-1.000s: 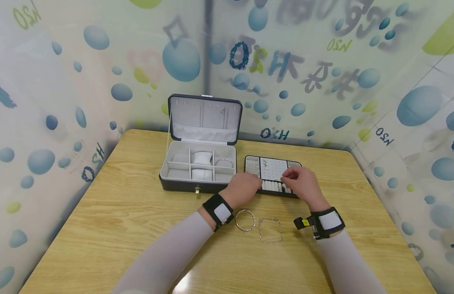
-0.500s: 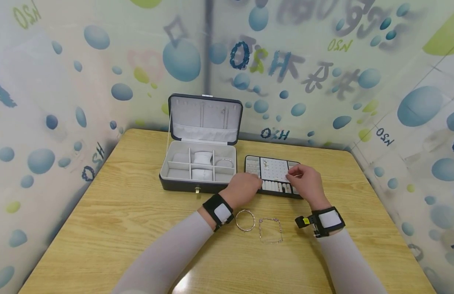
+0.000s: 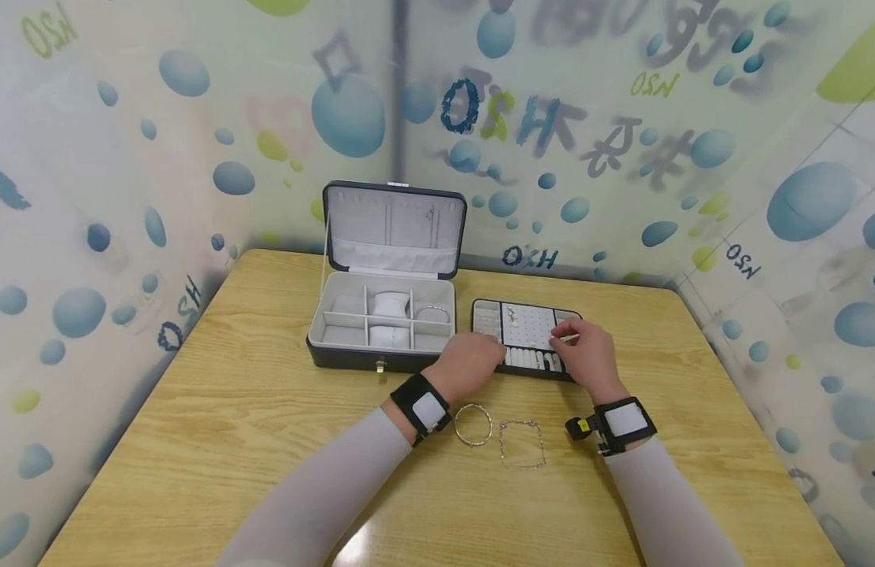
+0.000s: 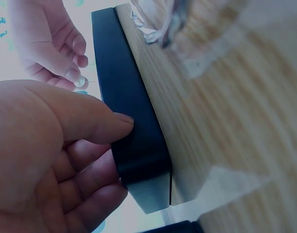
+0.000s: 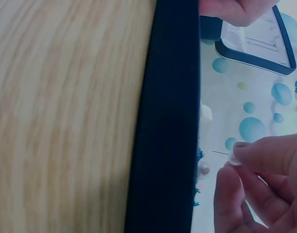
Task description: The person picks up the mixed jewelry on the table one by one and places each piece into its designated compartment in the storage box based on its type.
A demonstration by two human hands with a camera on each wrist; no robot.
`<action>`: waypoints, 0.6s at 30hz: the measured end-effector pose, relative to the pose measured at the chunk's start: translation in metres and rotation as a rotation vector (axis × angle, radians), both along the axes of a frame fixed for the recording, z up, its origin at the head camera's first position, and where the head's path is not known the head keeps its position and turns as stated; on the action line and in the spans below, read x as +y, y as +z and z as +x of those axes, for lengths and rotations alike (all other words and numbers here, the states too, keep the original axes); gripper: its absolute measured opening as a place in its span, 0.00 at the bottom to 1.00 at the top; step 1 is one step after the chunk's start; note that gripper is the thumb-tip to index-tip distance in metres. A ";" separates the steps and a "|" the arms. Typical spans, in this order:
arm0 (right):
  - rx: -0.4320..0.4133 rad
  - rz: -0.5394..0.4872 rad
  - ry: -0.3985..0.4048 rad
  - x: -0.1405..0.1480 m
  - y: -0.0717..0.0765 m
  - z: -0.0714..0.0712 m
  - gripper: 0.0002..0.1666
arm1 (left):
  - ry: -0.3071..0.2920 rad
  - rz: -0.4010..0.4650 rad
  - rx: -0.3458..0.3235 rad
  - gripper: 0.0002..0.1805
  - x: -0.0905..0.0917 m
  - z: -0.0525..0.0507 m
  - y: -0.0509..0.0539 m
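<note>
A dark jewelry tray [image 3: 529, 337] with a white perforated panel and ring rolls lies on the table. My left hand [image 3: 469, 367] grips its near left corner; in the left wrist view the thumb presses the dark outer side [image 4: 133, 97] with the fingers curled at the other edge. Over the tray's right part, my right hand [image 3: 590, 354] pinches a small pale stud earring [image 5: 234, 158] between thumb and forefinger. Its thin pin points away from the fingertips in the right wrist view. Small gold-coloured earrings [image 3: 512, 316] sit at the panel's upper left. My hand hides the tray's right end.
An open jewelry box [image 3: 345, 359] stands left of the tray, its lid [image 3: 409, 213] upright with necklaces hanging inside. A bangle [image 3: 433, 309] lies in one compartment. Nearer me are a round bangle [image 3: 457, 431] and a chain bracelet [image 3: 542, 447] on the wooden table [image 3: 217, 441].
My right hand has shifted slightly to the right along the panel, then a little back left, still pinching the stud earring. My left hand stays at the tray's corner.
</note>
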State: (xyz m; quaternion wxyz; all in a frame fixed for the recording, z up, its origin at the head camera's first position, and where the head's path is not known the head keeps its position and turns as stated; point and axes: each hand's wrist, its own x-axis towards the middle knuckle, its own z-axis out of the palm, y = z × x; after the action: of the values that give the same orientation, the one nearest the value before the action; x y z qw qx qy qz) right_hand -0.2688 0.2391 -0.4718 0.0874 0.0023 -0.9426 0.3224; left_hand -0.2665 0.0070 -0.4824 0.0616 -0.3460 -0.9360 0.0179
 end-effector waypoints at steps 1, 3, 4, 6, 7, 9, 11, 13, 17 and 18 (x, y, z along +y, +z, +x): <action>0.006 0.003 0.002 0.000 -0.002 -0.001 0.07 | 0.000 0.001 0.001 0.09 0.000 0.000 0.000; 0.015 0.014 0.006 0.001 -0.005 -0.002 0.07 | 0.000 0.002 0.001 0.09 0.000 0.000 0.001; 0.016 0.017 0.004 0.001 -0.006 -0.003 0.07 | -0.001 0.003 0.001 0.09 0.000 0.000 0.001; 0.020 0.025 0.007 0.000 -0.009 -0.004 0.07 | -0.002 0.004 0.002 0.09 -0.001 0.000 0.001; 0.018 0.030 0.008 -0.001 -0.009 -0.005 0.07 | -0.002 0.003 0.003 0.08 -0.001 0.001 0.002; 0.019 0.037 0.010 -0.003 -0.011 -0.006 0.07 | -0.002 0.002 0.006 0.08 -0.002 0.001 0.002; 0.021 0.043 0.011 -0.005 -0.012 -0.007 0.07 | 0.000 0.000 0.006 0.08 -0.003 0.000 0.001; 0.023 0.050 0.007 -0.006 -0.013 -0.007 0.06 | 0.003 0.000 0.000 0.08 -0.002 0.000 0.001; 0.037 0.065 -0.007 -0.006 -0.015 -0.007 0.05 | 0.003 -0.004 -0.011 0.09 -0.001 0.000 0.001; 0.040 0.067 -0.008 -0.006 -0.015 -0.007 0.05 | 0.004 -0.006 -0.011 0.09 0.000 0.000 0.001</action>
State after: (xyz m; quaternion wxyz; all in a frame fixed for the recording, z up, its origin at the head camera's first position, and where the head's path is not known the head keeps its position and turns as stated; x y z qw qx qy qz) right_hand -0.2756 0.2335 -0.4871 0.1074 0.0077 -0.9509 0.2901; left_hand -0.2668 0.0067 -0.4815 0.0554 -0.3445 -0.9369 0.0191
